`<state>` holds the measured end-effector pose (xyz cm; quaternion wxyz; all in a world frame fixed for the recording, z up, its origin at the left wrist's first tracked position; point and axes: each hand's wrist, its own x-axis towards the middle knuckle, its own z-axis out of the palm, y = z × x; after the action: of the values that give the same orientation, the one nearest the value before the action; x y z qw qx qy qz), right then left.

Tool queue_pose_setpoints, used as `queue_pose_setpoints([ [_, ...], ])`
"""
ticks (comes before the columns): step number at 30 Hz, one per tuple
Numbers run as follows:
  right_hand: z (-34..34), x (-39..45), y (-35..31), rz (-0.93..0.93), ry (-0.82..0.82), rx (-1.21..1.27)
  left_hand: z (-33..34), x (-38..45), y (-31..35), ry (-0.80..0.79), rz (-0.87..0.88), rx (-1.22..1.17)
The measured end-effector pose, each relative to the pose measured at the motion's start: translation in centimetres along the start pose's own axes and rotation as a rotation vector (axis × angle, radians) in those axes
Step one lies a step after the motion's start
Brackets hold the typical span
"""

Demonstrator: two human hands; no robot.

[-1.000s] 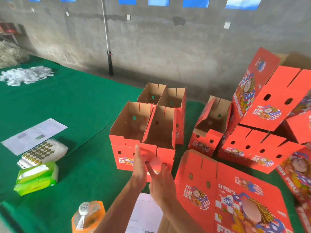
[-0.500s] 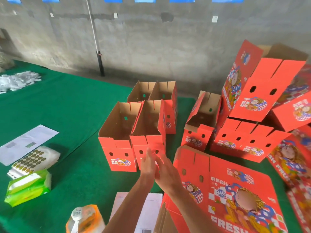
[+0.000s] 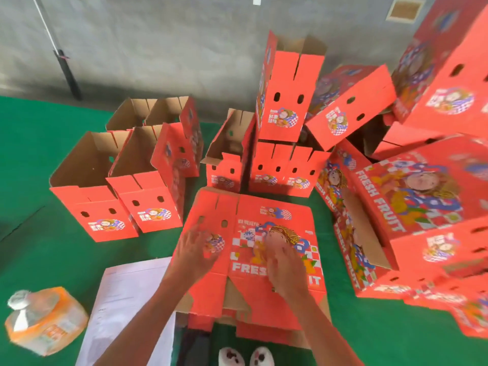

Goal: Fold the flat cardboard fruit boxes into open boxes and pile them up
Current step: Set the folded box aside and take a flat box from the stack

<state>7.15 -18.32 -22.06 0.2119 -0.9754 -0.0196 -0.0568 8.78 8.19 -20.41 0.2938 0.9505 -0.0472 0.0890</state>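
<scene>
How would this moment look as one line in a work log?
stage: reaching for next flat box | left hand: open, on flat box stack | right hand: open, on same top sheet | folded boxes: upright behind

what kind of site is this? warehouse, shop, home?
Most likely a packing shed or small warehouse, not a shop. Cues: a bare concrete wall, green matting over the work surface, and dozens of red fruit boxes, some folded open, some piled, with a flat stack under both hands.
</scene>
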Motion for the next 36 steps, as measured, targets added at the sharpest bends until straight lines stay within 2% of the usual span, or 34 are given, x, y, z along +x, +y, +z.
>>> queue_pose_setpoints([
  [2, -0.5, -1.8, 2.7, 0.064, -0.024, -0.030, 0.3, -1.5, 0.4, -0.012, -0.019, 0.122],
  [6, -1.2, -4.8, 6.0, 0.147, -0.037, 0.002, 1.3, -4.9, 0.6, -0.212, -0.126, 0.376],
  [10, -1.9, -7.6, 8.0, 0.326, -0.009, 0.105, 2.0, -8.0, 1.6, -0.241, -0.169, 0.423],
  [13, -1.6, -10.4, 9.1, 0.466, 0.008, 0.206, 2.0, -8.9, 2.2, -0.194, -0.192, 0.420],
  [16, -1.2, -12.4, 9.0, 0.501, -0.019, 0.281, 1.7, -8.7, 2.8, -0.180, -0.215, 0.354],
  [19, -1.8, -12.7, 8.3, 0.529, 0.024, 0.480, 1.3, -8.2, 3.5, -0.225, -0.231, 0.364],
  [24, -5.7, -11.3, 7.5, 0.530, 0.157, 0.730, 0.2, -7.0, 5.7, -0.235, -0.283, 0.206],
  [26, -6.9, -10.5, 6.9, 0.505, 0.197, 0.888, -0.8, -6.7, 6.6, -0.224, -0.257, 0.055],
  [30, -8.8, -9.6, 5.6, 0.411, 0.254, 1.105, -4.6, -6.7, 8.3, -0.089, -0.311, -0.217],
  [33, -10.3, -8.1, 4.8, 0.294, 0.307, 1.029, -8.2, -6.2, 8.8, -0.022, -0.412, -0.410],
  [36, -12.8, -5.7, 3.3, 0.213, 0.380, 0.957, -12.7, -5.6, 9.6, -0.057, -0.403, -0.638],
])
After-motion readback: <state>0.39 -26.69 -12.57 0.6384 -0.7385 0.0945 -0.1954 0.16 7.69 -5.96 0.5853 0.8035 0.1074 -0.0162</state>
